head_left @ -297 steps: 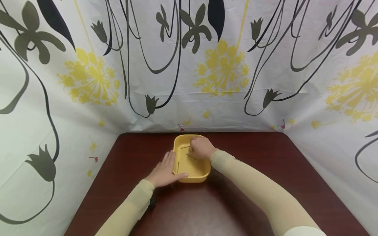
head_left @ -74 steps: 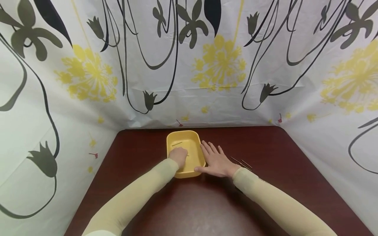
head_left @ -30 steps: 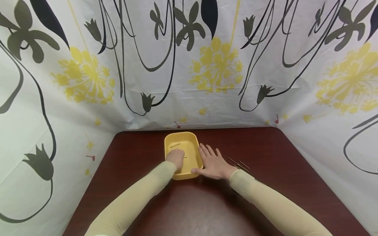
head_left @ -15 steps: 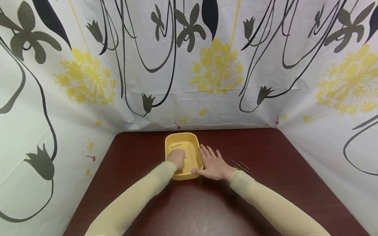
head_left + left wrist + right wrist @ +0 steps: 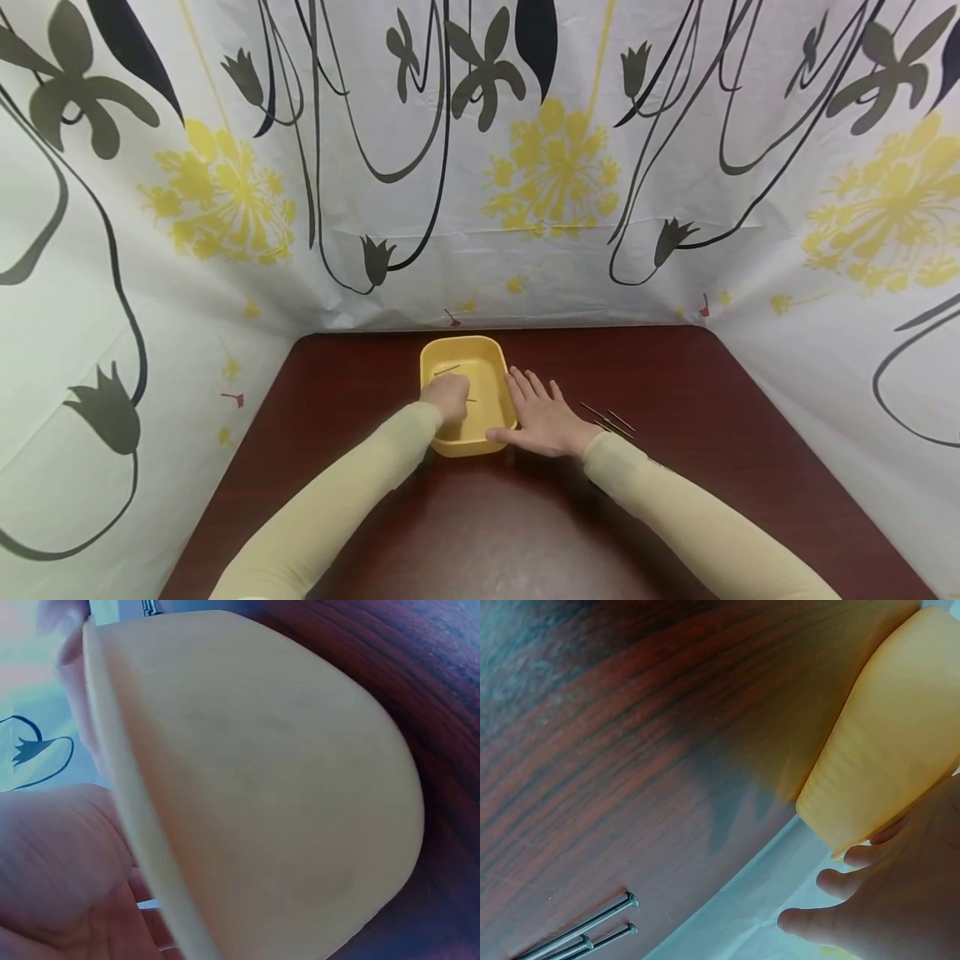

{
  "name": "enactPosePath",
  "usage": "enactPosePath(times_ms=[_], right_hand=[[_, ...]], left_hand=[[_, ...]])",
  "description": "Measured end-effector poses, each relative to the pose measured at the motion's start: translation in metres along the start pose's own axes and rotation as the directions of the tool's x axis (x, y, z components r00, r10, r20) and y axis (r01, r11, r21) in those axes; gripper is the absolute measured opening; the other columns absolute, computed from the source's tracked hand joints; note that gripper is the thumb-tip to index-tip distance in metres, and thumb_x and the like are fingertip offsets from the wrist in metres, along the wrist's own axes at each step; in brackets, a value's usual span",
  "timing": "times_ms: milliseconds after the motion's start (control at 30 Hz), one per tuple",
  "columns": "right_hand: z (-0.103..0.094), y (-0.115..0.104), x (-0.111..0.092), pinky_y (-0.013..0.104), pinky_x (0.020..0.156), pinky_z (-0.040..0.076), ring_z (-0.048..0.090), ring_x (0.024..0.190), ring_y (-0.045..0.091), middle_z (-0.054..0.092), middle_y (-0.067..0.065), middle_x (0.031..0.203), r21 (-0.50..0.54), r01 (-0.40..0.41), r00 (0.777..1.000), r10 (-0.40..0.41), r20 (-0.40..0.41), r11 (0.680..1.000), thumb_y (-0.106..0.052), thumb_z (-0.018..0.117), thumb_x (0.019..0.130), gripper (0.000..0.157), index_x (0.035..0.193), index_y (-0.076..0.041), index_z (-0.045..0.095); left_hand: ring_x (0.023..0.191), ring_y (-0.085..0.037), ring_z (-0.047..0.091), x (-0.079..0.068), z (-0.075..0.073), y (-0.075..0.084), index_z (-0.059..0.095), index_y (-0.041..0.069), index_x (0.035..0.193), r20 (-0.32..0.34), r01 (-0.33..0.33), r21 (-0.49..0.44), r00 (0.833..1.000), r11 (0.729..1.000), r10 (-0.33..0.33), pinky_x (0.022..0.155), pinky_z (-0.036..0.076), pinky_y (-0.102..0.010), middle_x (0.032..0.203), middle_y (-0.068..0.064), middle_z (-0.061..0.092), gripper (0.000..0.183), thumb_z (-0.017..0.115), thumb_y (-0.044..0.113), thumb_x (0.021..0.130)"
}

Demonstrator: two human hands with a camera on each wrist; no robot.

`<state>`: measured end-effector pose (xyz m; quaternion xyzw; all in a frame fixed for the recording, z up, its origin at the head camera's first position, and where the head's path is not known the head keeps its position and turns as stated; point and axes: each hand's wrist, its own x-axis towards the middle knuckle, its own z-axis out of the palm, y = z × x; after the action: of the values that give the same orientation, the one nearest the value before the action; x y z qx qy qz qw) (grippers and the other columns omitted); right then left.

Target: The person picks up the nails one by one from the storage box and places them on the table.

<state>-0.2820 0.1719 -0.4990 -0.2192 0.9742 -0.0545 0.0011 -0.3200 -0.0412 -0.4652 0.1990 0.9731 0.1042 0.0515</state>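
Note:
A yellow tray (image 5: 459,343) sits at the middle back of the dark red table (image 5: 525,517). My left hand (image 5: 448,393) reaches down into it with curled fingers, pinching a thin nail (image 5: 470,401) whose end pokes out to the right; the fingertips are hidden. Another nail (image 5: 447,368) lies at the tray's far end. My right hand (image 5: 543,417) lies flat on the table against the tray's right wall, thumb at its front corner. The left wrist view shows the tray's outer wall (image 5: 262,787) and my palm (image 5: 60,862). The right wrist view shows the tray (image 5: 885,750).
Three nails (image 5: 609,419) lie side by side on the table just right of my right hand, seen also in the right wrist view as nails (image 5: 577,930). A flower-printed curtain (image 5: 480,167) closes in the table on three sides.
Ten seconds ago the right hand was in the tray and the left beside it; now they are swapped and nails lie on the table. Over the last second hardly anything moved.

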Motion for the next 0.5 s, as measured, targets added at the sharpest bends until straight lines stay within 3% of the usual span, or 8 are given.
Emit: enactPosePath(times_ms=[233, 500], right_hand=[[-0.004, -0.001, -0.002, 0.065, 0.114, 0.014, 0.007, 0.153, 0.032, 0.004, 0.008, 0.169, 0.022, 0.002, 1.0, -0.002, 0.005, 1.0, -0.093, 0.025, 0.081, 0.118, 0.163, -0.009, 0.009], [-0.003, -0.001, -0.002, 0.066, 0.114, 0.015, 0.01, 0.153, 0.034, 0.007, 0.01, 0.169, 0.012, 0.008, 1.0, -0.008, -0.009, 1.0, -0.092, 0.027, 0.082, 0.117, 0.163, -0.009, 0.01]], left_hand=[[0.061, -0.017, 0.048, -0.006, -0.01, 0.002, 0.053, 0.013, 0.066, -0.009, -0.019, 0.037, 1.0, 0.999, 0.02, 0.058, 0.047, -0.037, 0.064, 0.0, 0.051, 0.027, 0.068, -0.003, 0.08], [0.07, -0.022, 0.056, -0.014, -0.02, 0.0, 0.057, 0.016, 0.062, -0.105, -0.055, 0.116, 0.992, 0.992, 0.068, 0.07, 0.052, -0.051, 0.073, 0.001, 0.055, 0.028, 0.071, 0.004, 0.082]])
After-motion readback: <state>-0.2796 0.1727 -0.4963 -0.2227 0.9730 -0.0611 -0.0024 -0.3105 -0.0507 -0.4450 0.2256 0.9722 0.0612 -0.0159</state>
